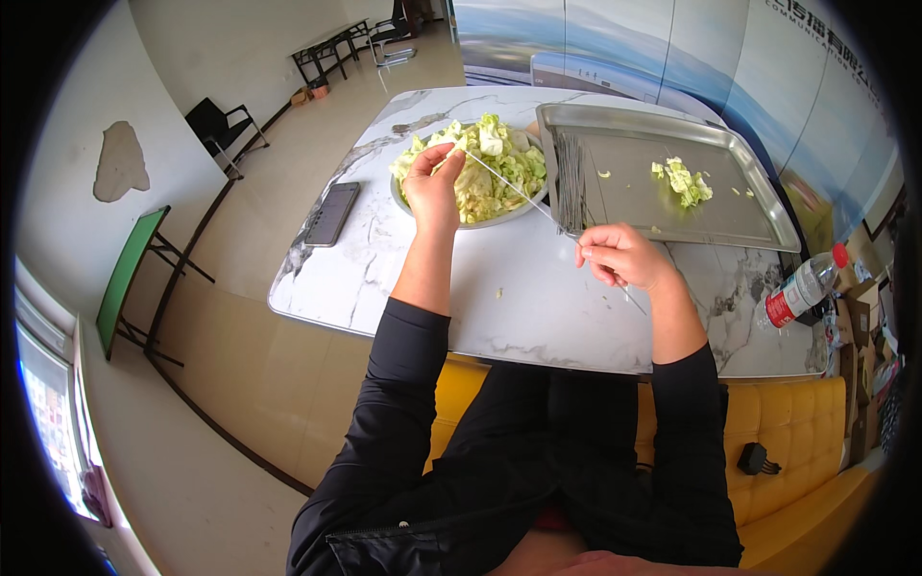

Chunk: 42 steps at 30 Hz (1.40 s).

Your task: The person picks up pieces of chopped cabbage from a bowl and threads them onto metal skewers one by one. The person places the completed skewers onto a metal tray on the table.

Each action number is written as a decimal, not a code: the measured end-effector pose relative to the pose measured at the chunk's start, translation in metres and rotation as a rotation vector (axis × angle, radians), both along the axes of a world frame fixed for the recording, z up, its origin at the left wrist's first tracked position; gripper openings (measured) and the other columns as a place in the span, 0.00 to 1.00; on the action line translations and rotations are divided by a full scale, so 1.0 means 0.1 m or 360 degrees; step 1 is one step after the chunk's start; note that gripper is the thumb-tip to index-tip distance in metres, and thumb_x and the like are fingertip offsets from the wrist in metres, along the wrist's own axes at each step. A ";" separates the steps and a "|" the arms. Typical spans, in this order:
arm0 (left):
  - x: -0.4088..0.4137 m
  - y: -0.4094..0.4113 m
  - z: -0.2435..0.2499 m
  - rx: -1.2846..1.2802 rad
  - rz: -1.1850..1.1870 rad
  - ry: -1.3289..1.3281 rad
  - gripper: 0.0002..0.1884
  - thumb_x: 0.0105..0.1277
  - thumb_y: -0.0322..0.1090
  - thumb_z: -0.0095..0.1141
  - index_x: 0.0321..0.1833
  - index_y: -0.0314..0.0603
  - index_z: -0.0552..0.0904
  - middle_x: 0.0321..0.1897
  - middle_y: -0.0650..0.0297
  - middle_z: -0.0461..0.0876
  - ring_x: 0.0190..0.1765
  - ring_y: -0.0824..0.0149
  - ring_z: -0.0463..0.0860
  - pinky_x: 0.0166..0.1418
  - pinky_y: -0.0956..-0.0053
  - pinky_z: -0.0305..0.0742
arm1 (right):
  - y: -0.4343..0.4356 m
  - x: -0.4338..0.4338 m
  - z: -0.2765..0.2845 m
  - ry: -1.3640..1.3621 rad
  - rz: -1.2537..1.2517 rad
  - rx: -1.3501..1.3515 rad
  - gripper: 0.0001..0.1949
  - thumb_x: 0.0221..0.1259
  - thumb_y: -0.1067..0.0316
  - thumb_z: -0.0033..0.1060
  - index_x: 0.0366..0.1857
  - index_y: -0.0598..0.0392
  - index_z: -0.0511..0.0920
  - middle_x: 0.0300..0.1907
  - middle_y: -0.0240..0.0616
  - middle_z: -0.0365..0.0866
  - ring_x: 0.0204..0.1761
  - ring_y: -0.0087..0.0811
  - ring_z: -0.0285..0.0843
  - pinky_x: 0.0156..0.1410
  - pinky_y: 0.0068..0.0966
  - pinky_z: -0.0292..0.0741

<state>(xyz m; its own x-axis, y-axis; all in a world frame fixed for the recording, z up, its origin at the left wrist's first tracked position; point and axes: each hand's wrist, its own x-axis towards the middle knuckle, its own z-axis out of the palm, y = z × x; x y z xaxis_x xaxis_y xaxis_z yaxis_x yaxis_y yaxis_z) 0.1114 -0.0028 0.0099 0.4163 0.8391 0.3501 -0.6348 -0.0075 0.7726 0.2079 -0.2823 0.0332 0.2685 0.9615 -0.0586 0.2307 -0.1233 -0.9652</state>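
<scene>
A thin metal skewer (513,187) slants across the table in front of me, bare along its visible length. My right hand (625,258) grips its lower part, and the end sticks out below the fingers. At the upper tip, the thumb and forefinger of my left hand (433,189) are pinched together. Whether a scrap is also between those fingertips is too small to tell. Behind and beside the left hand stands a round metal bowl (497,222) heaped with torn cabbage leaves (497,137). A bundle of metal skewers (571,180) lies along the left side of a metal tray (619,209).
A small pile of cabbage pieces (688,186) and scattered bits lie in the tray. On the marble-patterned table (533,302), a smartphone (333,214) rests at left and a red-capped plastic bottle (801,288) at right. A yellow padded seat (785,425) runs along the near side.
</scene>
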 end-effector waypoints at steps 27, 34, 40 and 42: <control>-0.06 -0.21 0.10 0.1066 0.0935 0.0598 0.03 0.58 0.26 0.66 0.34 0.41 0.88 0.33 0.64 0.85 0.32 0.71 0.85 0.39 0.79 0.79 | 0.08 -0.12 -0.03 0.0135 0.0057 0.0039 0.11 0.72 0.66 0.46 0.33 0.60 0.76 0.14 0.30 0.69 0.14 0.17 0.63 0.17 0.18 0.59; -0.02 -0.22 0.08 0.1048 0.0939 0.0609 0.03 0.58 0.27 0.67 0.34 0.41 0.88 0.32 0.65 0.86 0.32 0.72 0.85 0.39 0.80 0.79 | 0.09 -0.09 -0.07 0.0159 0.0065 0.0080 0.11 0.72 0.67 0.45 0.33 0.60 0.75 0.15 0.30 0.69 0.14 0.17 0.61 0.17 0.17 0.59; 0.06 -0.58 0.09 0.1334 0.0601 0.0501 0.04 0.57 0.22 0.65 0.34 0.39 0.87 0.34 0.63 0.85 0.35 0.70 0.84 0.41 0.78 0.81 | 0.12 -0.04 -0.16 0.0204 0.0016 0.0140 0.11 0.74 0.67 0.42 0.34 0.59 0.74 0.16 0.29 0.69 0.14 0.16 0.60 0.18 0.16 0.59; 0.06 -0.61 0.10 0.1346 0.0439 0.0475 0.05 0.58 0.21 0.65 0.35 0.38 0.87 0.35 0.62 0.84 0.36 0.70 0.84 0.43 0.78 0.82 | 0.13 -0.04 -0.16 0.0194 -0.0006 0.0175 0.11 0.74 0.66 0.42 0.34 0.58 0.74 0.16 0.29 0.69 0.14 0.16 0.60 0.19 0.16 0.59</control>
